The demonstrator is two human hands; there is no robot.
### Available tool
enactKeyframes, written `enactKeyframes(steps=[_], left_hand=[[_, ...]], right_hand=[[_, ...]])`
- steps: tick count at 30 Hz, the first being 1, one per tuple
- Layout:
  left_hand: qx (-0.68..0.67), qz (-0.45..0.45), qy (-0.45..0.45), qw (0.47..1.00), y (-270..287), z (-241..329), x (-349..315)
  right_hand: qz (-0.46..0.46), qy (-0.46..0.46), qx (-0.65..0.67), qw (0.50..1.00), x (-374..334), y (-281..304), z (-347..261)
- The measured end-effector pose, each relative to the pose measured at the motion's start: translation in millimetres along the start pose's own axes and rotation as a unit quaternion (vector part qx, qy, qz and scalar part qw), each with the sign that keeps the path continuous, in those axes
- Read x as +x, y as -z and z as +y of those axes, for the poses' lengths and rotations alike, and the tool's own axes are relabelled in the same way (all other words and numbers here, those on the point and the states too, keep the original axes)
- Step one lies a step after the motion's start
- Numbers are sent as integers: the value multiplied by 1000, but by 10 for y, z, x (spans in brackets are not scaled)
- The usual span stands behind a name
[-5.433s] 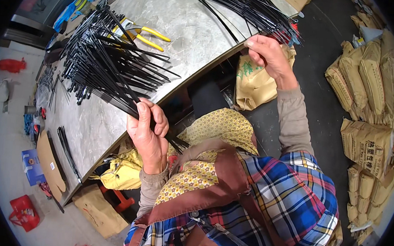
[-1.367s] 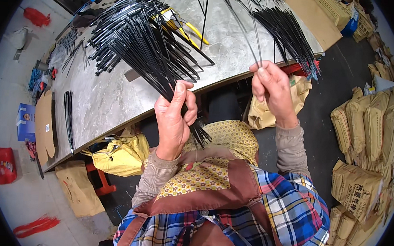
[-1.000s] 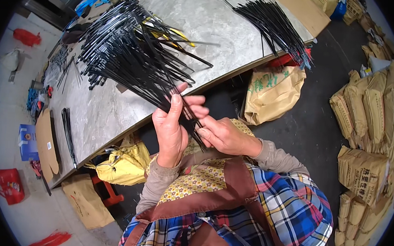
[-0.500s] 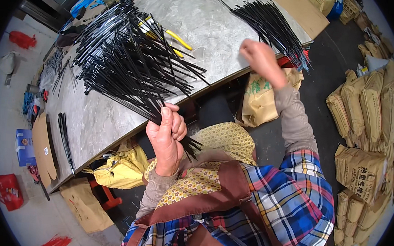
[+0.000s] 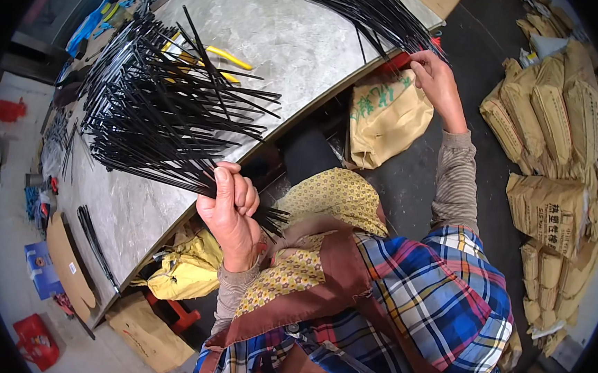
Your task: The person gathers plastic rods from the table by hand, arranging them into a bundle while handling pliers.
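My left hand (image 5: 230, 213) is closed around a sheaf of black cable ties (image 5: 185, 172). Their tail ends poke out below my fist, and the other ends fan back over the table edge into a large heap of cable ties (image 5: 122, 91). At the table's far right edge, my right hand (image 5: 436, 85) has its fingers bent inward at the ends of a second pile of black cable ties (image 5: 373, 15). Whatever the fingertips pinch there is too small to make out. Yellow-handled pliers (image 5: 228, 58) lie partly under the heap.
A brown paper sack (image 5: 390, 120) stands below the table edge, near my right arm. Stacked brown sacks (image 5: 554, 100) line the right side. Under the table is a yellow bag (image 5: 186, 269). A few loose cable ties (image 5: 97, 248) rest at the table's near left.
My right hand has swung right to the ends of the far pile. My left hand keeps its grip on the cable ties. The whole view has shifted slightly.
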State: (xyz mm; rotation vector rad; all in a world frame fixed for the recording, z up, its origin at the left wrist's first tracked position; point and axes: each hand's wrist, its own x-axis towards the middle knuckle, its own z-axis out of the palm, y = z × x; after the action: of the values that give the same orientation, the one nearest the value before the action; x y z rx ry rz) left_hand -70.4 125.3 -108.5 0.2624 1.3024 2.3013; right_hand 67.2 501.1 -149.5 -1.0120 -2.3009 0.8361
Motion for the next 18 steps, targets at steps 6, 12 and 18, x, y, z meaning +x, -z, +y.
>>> enactKeyframes(steps=[6, 12, 18], left_hand=[[8, -5, -5, 1000, -43, -1, -32], [16, 6, -5, 1000, -43, -3, -93], [13, 10, -8, 1000, -63, -12, -105]], right_hand=[[173, 183, -286, 925, 55, -178, -75], [138, 180, -323, 919, 100, -275, -148], [34, 197, -235, 951, -59, -376, 10]])
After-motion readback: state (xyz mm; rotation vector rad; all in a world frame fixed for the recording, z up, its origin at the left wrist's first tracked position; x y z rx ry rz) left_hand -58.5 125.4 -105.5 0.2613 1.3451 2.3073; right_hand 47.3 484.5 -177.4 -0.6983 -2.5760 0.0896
